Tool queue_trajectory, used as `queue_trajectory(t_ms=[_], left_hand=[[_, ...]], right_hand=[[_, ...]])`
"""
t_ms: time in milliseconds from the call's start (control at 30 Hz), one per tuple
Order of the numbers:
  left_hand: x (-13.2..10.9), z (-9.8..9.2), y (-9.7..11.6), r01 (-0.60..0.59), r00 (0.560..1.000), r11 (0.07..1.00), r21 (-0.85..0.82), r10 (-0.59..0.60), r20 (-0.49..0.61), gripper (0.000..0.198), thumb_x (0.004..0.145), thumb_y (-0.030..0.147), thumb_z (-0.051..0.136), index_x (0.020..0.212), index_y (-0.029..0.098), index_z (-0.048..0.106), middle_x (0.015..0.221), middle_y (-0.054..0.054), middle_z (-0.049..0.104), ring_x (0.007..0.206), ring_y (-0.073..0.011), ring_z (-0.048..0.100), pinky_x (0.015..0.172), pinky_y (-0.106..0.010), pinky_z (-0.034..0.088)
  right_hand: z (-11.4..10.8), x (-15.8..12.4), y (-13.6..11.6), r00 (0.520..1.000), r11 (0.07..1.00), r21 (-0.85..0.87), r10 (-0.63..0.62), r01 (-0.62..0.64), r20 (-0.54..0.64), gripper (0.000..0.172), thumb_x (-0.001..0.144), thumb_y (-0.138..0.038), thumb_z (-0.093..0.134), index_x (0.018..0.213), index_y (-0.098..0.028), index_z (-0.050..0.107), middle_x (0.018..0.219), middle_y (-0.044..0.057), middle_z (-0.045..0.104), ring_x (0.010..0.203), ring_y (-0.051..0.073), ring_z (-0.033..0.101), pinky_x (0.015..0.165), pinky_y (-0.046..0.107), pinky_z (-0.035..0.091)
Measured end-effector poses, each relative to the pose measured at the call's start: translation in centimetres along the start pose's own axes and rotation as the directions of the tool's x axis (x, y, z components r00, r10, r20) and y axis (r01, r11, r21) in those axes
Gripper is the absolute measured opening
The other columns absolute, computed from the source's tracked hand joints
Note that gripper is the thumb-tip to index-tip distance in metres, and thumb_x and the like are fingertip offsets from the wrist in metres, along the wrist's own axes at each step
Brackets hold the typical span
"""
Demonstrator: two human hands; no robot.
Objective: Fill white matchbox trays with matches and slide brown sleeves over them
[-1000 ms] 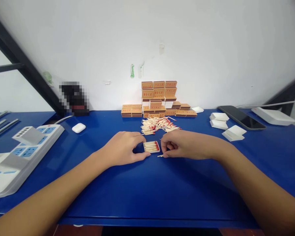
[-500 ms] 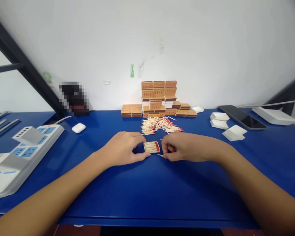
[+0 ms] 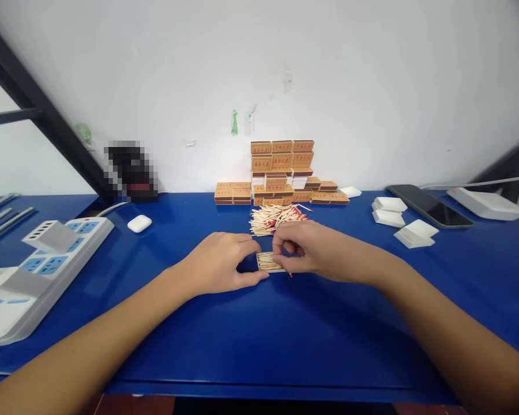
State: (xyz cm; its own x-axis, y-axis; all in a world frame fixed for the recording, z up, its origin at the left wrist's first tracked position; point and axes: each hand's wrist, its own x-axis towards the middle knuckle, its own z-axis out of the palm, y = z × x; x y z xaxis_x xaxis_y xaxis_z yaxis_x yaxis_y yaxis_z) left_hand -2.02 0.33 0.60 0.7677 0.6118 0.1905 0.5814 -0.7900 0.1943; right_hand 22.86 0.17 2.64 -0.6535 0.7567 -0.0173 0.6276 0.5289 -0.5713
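Note:
A small white matchbox tray (image 3: 266, 262) filled with red-tipped matches lies on the blue table (image 3: 259, 334). My left hand (image 3: 219, 262) rests at the tray's left side, thumb and forefinger closed on its edge. My right hand (image 3: 305, 251) reaches over the tray's right half, fingers pinched on a match (image 3: 288, 272) whose red tip shows below them. Just behind lies a loose pile of matches (image 3: 273, 218).
Stacked orange matchboxes (image 3: 281, 170) stand against the wall. White empty trays (image 3: 398, 222) and a black phone (image 3: 428, 206) lie at the right. A white earbud case (image 3: 139, 223) and a power strip (image 3: 34, 268) sit at the left.
My right hand has moved left from beside the tray to over its right half, pinching a match. My left hand has stayed at the tray's left edge.

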Motion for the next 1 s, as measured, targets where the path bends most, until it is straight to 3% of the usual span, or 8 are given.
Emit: queue_trajectory(t_ms=[233, 567, 800, 1000], left_hand=[[0.0, 0.0, 0.0, 0.007, 1.000, 1.000, -0.001, -0.007, -0.001, 0.031, 0.095, 0.047, 0.067, 0.089, 0.017, 0.066, 0.082, -0.001, 0.067, 0.067, -0.0151, 0.060, 0.061, -0.029, 0.040], [0.0, -0.1, 0.0, 0.004, 1.000, 1.000, -0.003, -0.004, -0.009, 0.031, 0.095, 0.048, 0.069, 0.089, 0.017, 0.067, 0.079, 0.000, 0.067, 0.065, -0.0145, 0.058, 0.060, -0.029, 0.040], [0.0, -0.1, 0.0, -0.003, 1.000, 1.000, 0.011, 0.003, -0.005, 0.030, 0.095, 0.047, 0.069, 0.097, 0.017, 0.072, 0.081, -0.001, 0.068, 0.068, -0.0161, 0.062, 0.060, -0.028, 0.040], [0.0, 0.0, 0.0, -0.005, 1.000, 1.000, 0.008, 0.005, -0.011, 0.030, 0.095, 0.046, 0.069, 0.089, 0.017, 0.068, 0.079, 0.000, 0.067, 0.066, -0.0149, 0.059, 0.060, -0.029, 0.040]], right_hand=[[0.5, -0.1, -1.0, 0.998, 0.998, -0.068, 0.014, -0.011, 0.053, 0.004, 0.089, -0.024, 0.062, 0.086, -0.021, 0.063, 0.087, 0.001, 0.066, 0.073, 0.015, 0.054, 0.064, 0.029, 0.036], [0.4, -0.3, -0.6, 0.992, 0.990, -0.062, -0.125, 0.126, 0.023, 0.010, 0.094, -0.024, 0.059, 0.086, -0.022, 0.063, 0.086, 0.000, 0.064, 0.074, 0.015, 0.053, 0.067, 0.029, 0.036], [-0.5, -0.2, -0.2, 0.994, 0.990, -0.131, -0.055, 0.042, -0.096, 0.010, 0.092, -0.024, 0.061, 0.084, -0.022, 0.067, 0.075, -0.002, 0.057, 0.067, 0.014, 0.047, 0.062, 0.029, 0.031], [0.3, 0.1, -0.4, 0.987, 0.984, -0.082, -0.162, 0.159, -0.024, 0.010, 0.092, -0.019, 0.060, 0.089, -0.021, 0.069, 0.077, -0.001, 0.060, 0.068, 0.013, 0.049, 0.064, 0.028, 0.034]])
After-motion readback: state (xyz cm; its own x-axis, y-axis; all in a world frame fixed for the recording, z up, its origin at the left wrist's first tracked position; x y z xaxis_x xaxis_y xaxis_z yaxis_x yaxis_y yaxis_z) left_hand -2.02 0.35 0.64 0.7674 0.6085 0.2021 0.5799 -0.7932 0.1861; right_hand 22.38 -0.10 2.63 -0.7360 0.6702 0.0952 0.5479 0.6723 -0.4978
